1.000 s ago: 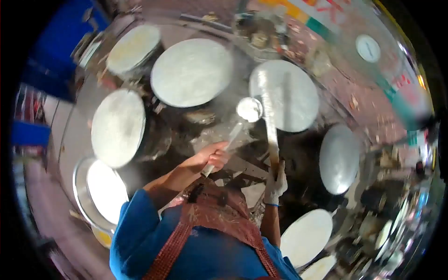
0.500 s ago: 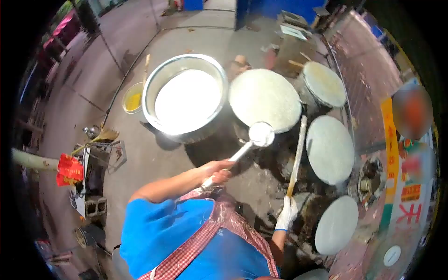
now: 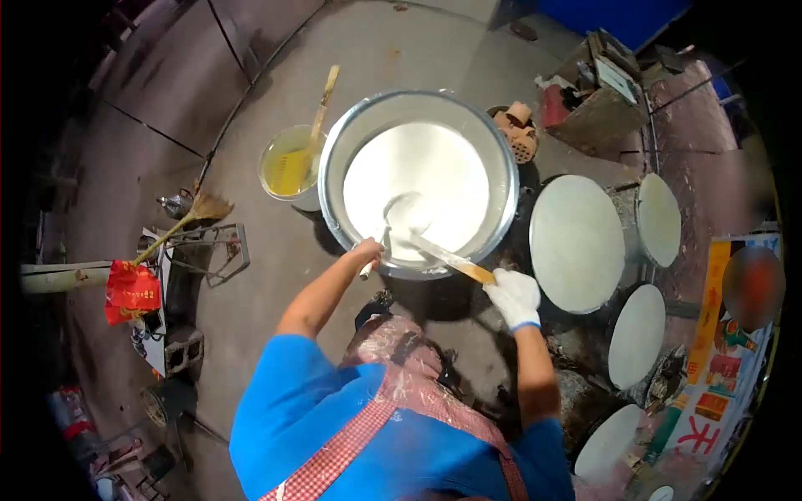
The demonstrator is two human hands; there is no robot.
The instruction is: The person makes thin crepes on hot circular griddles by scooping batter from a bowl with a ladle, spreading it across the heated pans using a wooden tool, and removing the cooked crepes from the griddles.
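Observation:
My left hand [image 3: 368, 253], bare, is wrapped round the handle of a ladle [image 3: 408, 214]. The ladle's bowl lies at the surface of the white batter [image 3: 443, 163] inside a large metal basin [image 3: 502, 142]. A white glove covers my right hand [image 3: 515, 298], which is closed on the yellowish end of a flat wooden stick [image 3: 468, 267]. The stick's batter-coated far end reaches over the basin's near rim and meets the ladle's bowl or lies very close to it. A round pale griddle [image 3: 576, 242] stands to the right of the basin.
More round griddles [image 3: 637, 336] stand along the right side. Left of the basin, a tub of yellow liquid [image 3: 286, 171] holds a wooden-handled tool [image 3: 324, 104]. Perforated bricks [image 3: 520, 134] sit behind the basin. A broom [image 3: 200, 210] and metal frame [image 3: 224, 255] are at the left.
The ladle has gone from the griddle to the batter in the basin. The stick has swung from beside the griddles to the basin. The view has shifted too.

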